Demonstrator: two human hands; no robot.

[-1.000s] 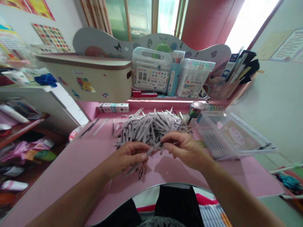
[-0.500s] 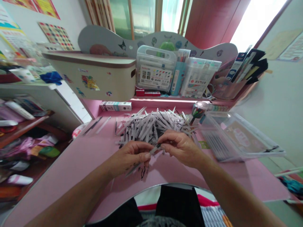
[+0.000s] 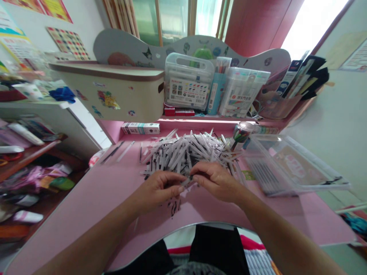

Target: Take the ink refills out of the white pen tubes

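Observation:
A big heap of white and black pens (image 3: pixel 186 152) lies on the pink desk (image 3: pixel 94 198). Just in front of the heap, my left hand (image 3: pixel 159 189) and my right hand (image 3: pixel 218 181) meet over a single white pen (image 3: pixel 187 181). Both hands are closed in a pinch on it, the left at its lower end, the right at its tip. A few small black pen parts (image 3: pixel 173 208) lie on the desk under my left hand.
A clear plastic box (image 3: pixel 275 164) with pens in it stands open at the right. A small jar (image 3: pixel 239 135) sits beside the heap. Marker cases (image 3: pixel 187 86) and a cream cabinet (image 3: pixel 114 91) line the back shelf. Loose refills (image 3: pixel 114 151) lie at left.
My hands have drawn closer together along the pen, so less of it shows between them. The view has shifted slightly.

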